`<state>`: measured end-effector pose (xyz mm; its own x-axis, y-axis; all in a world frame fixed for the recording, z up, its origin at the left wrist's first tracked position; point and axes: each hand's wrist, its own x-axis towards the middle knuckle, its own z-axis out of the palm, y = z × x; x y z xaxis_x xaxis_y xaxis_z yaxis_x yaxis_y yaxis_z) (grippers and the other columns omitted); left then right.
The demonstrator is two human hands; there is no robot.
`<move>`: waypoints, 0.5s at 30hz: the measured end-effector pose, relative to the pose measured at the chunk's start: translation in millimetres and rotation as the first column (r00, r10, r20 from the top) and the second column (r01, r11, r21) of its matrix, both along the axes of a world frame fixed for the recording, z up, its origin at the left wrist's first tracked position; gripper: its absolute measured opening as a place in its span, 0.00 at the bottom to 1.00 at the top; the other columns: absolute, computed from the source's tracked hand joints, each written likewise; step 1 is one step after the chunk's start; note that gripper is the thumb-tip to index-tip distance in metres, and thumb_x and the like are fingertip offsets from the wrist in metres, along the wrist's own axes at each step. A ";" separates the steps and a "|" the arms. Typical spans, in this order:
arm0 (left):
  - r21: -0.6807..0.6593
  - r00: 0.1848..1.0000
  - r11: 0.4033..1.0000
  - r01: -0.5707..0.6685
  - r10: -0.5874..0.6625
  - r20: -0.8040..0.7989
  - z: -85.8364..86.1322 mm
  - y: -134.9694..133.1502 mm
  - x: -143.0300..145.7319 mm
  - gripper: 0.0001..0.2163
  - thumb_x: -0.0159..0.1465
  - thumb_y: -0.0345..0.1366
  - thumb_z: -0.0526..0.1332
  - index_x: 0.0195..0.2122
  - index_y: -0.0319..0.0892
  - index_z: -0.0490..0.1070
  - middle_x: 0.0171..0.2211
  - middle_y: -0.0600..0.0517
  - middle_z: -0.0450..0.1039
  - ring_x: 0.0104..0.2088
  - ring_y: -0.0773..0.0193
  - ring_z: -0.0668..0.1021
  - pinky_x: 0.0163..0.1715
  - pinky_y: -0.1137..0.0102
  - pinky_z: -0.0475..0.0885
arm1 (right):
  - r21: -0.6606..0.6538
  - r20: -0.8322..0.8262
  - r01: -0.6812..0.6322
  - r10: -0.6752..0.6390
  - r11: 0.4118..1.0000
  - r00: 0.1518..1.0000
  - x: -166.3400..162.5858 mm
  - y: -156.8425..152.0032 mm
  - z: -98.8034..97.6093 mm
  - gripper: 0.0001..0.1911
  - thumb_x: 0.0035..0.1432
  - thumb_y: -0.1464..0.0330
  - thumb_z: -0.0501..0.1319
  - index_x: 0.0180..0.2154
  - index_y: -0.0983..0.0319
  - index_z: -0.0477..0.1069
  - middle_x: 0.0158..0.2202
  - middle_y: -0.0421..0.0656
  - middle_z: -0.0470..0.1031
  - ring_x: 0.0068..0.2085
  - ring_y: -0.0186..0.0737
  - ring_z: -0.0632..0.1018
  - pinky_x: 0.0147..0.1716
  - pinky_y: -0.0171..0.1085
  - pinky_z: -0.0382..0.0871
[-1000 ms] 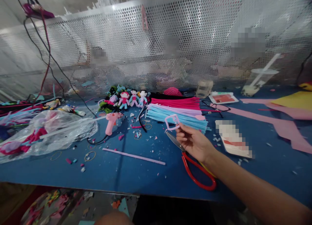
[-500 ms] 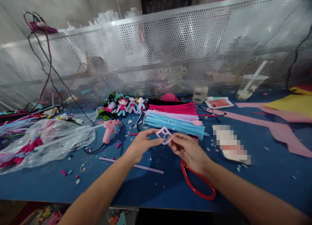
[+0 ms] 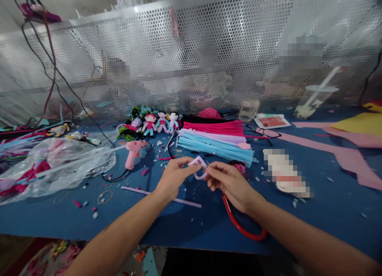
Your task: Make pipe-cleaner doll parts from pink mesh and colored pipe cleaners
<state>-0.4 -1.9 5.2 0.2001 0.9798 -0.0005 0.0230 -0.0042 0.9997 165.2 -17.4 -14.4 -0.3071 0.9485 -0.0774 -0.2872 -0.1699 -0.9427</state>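
A lilac pipe cleaner (image 3: 198,177), bent into a small angular loop, is held up over the blue table between my two hands. My left hand (image 3: 174,176) pinches its left side with thumb and forefinger. On the other side, my right hand (image 3: 231,182) has thumb and fingertips closed on the loop's right end. Red-handled scissors (image 3: 234,221) lie partly hidden under my right hand and forearm. A straight lilac pipe cleaner (image 3: 134,190) rests on the table near my left wrist. Just beyond my hands lie bundles of blue (image 3: 209,142) and red pipe cleaners (image 3: 215,128).
A pink glue gun (image 3: 131,156) with a cord stands left of my hands. Several small dolls (image 3: 149,124) sit behind it. Plastic bags (image 3: 74,158) lie at left. Glasses (image 3: 265,133), a plastic cup (image 3: 316,100) and pink sheet scraps (image 3: 343,160) are at right, before a perforated metal panel (image 3: 179,69).
The loop has turned and its shape has changed between my fingers, from a squarish frame with crossing inside to a more open, pointed outline. My view has shifted slightly.
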 end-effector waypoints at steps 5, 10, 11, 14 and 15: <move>0.028 0.998 0.999 -0.040 0.041 -0.043 -5.3 0.5 0.4 0.09 0.53 0.41 0.65 0.26 0.40 0.75 0.25 0.54 0.71 0.29 0.67 0.69 0.31 0.72 0.60 | 0.069 0.061 0.081 -0.086 0.994 0.994 -2.9 -0.7 -1.1 0.10 0.51 0.63 0.65 0.35 0.61 0.71 0.25 0.37 0.73 0.23 0.31 0.72 0.22 0.32 0.66; 0.031 0.996 0.998 -0.054 0.056 -0.071 -9.8 1.1 1.1 0.11 0.52 0.43 0.65 0.27 0.40 0.75 0.25 0.54 0.70 0.28 0.68 0.68 0.29 0.72 0.59 | 0.144 0.162 0.097 -0.120 0.985 0.979 -3.9 -1.5 0.8 0.09 0.52 0.64 0.64 0.33 0.62 0.71 0.20 0.37 0.71 0.22 0.31 0.72 0.23 0.32 0.67; 0.034 0.995 0.998 -0.058 0.060 -0.076 -10.7 1.1 1.3 0.11 0.52 0.44 0.65 0.27 0.40 0.75 0.25 0.54 0.69 0.28 0.67 0.67 0.29 0.72 0.59 | 0.155 0.176 0.099 -0.126 0.983 0.976 -3.9 -1.7 0.8 0.08 0.53 0.64 0.64 0.32 0.62 0.71 0.20 0.37 0.70 0.22 0.32 0.72 0.23 0.32 0.67; 0.052 0.992 0.996 -0.069 0.074 -0.099 -13.2 0.9 2.4 0.11 0.53 0.43 0.64 0.28 0.39 0.75 0.25 0.54 0.69 0.28 0.67 0.68 0.29 0.72 0.60 | 0.183 0.202 0.105 -0.142 0.977 0.969 -3.7 -1.7 -0.4 0.08 0.53 0.64 0.63 0.32 0.62 0.71 0.20 0.37 0.70 0.22 0.31 0.72 0.23 0.32 0.67; 0.055 0.991 0.996 -0.073 0.078 -0.106 -13.8 0.8 2.8 0.11 0.53 0.43 0.63 0.28 0.39 0.75 0.25 0.54 0.69 0.28 0.67 0.68 0.29 0.72 0.60 | 0.192 0.211 0.105 -0.145 0.976 0.967 -3.6 -1.6 -1.1 0.08 0.53 0.64 0.63 0.32 0.62 0.71 0.20 0.37 0.71 0.21 0.31 0.72 0.23 0.32 0.67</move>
